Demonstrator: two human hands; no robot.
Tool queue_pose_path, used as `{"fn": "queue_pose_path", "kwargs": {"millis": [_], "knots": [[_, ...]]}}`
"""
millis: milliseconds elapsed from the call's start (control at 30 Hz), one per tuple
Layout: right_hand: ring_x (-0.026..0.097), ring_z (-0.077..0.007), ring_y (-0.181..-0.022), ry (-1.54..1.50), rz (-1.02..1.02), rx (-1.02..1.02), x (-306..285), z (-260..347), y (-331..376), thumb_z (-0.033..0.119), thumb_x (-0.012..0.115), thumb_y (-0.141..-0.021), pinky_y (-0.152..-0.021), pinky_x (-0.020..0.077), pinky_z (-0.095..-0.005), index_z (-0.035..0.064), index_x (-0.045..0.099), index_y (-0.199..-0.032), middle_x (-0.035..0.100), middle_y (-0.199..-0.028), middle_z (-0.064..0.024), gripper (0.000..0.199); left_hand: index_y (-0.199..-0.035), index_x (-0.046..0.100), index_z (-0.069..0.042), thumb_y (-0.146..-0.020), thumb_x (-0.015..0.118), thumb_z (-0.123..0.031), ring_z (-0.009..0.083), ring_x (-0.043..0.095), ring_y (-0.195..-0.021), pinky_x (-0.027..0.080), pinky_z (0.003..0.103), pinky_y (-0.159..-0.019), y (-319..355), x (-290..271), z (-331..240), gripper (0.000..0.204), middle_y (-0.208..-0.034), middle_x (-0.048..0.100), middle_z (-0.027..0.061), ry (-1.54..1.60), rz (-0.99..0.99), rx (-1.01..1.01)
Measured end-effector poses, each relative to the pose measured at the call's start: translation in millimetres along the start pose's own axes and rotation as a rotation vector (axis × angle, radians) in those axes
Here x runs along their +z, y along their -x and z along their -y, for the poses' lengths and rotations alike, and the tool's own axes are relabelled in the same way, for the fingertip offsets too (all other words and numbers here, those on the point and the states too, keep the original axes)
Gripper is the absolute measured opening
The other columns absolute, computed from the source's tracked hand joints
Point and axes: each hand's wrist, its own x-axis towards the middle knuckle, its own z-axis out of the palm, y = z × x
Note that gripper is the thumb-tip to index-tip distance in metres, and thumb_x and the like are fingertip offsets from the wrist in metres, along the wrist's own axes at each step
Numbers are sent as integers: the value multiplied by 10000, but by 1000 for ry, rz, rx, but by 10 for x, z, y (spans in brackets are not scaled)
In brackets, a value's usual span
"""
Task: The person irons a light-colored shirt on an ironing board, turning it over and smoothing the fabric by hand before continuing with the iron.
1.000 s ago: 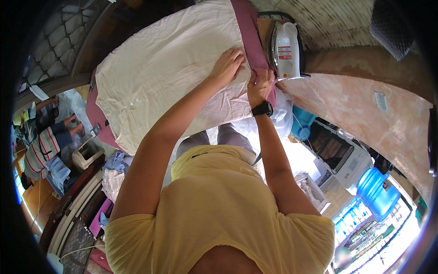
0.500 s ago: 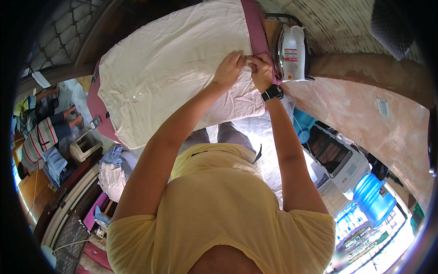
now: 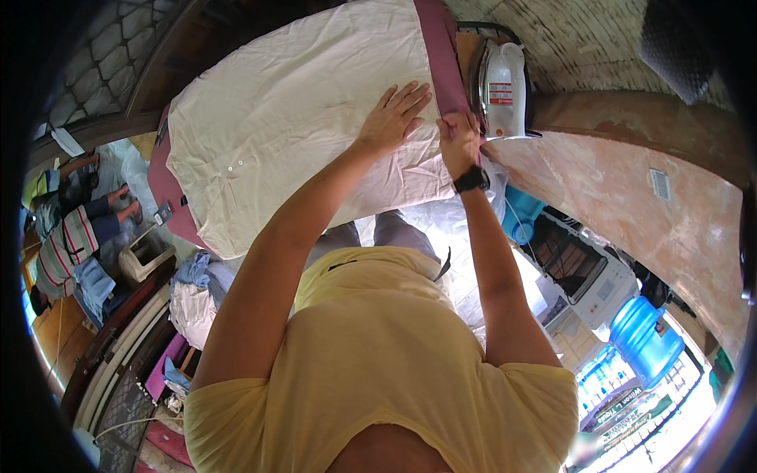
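Note:
A cream shirt-like garment [image 3: 292,110] with small buttons lies spread over a maroon padded ironing surface [image 3: 440,47]. My left hand [image 3: 394,118] rests flat on the garment near its right edge, fingers spread. At that same edge my right hand [image 3: 461,148] is closed, its thumb and fingers pinching the garment's border; part of the grip is hidden by the hand. A dark watch [image 3: 471,179] is on my right wrist. Just beyond the right hand stands a white clothes iron [image 3: 506,91], at the right end of the ironing surface.
A person in a striped shirt [image 3: 67,248] is at the far left, near a beige plastic container [image 3: 147,258]. Piled clothes [image 3: 195,303] lie at my left. To the right are a wall [image 3: 631,181], a white oven-like appliance [image 3: 603,292] and a blue water jug [image 3: 646,339].
My left hand has opened from a pinch at the edge and now lies flat, fingers spread. My right hand has shifted slightly toward me along the edge. The garment's edge has moved a little.

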Motion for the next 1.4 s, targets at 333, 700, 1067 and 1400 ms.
{"fn": "queue_pose_path", "kwargs": {"millis": [333,700,1067,1400], "knots": [[560,-364,-811,51,-86,37,25,25,345,136,730,-840,-760,435,-482,80,577,-878,587,-814,-124,167,-1562,317,-269,-1018,402,-507,282,123,-1535,126,524,-1231,33,54,-23,600,-1665,176,19,-59,4,33],[602,-347,-774,22,2,75,-99,-10,592,212,763,-832,-749,438,-486,87,560,-894,625,-799,-101,246,-1534,362,-350,-913,425,-717,342,62,-1537,57,588,-1219,36,21,-63,724,-1660,189,15,-47,16,40],[584,-341,-791,106,33,33,-192,183,832,109,719,-828,-787,424,-471,57,524,-971,594,-809,-120,247,-1567,293,-296,-897,414,-754,313,31,-1543,38,589,-1218,8,73,-138,821,-1668,156,-3,-77,42,-39],[577,-341,-592,-225,-101,314,-335,201,839,96,732,-854,-586,458,-440,42,466,-961,571,-752,-128,292,-1596,205,-157,-878,409,-779,286,45,-1546,46,597,-1213,2,93,-176,972,-1663,182,-14,-79,21,-89]]}}
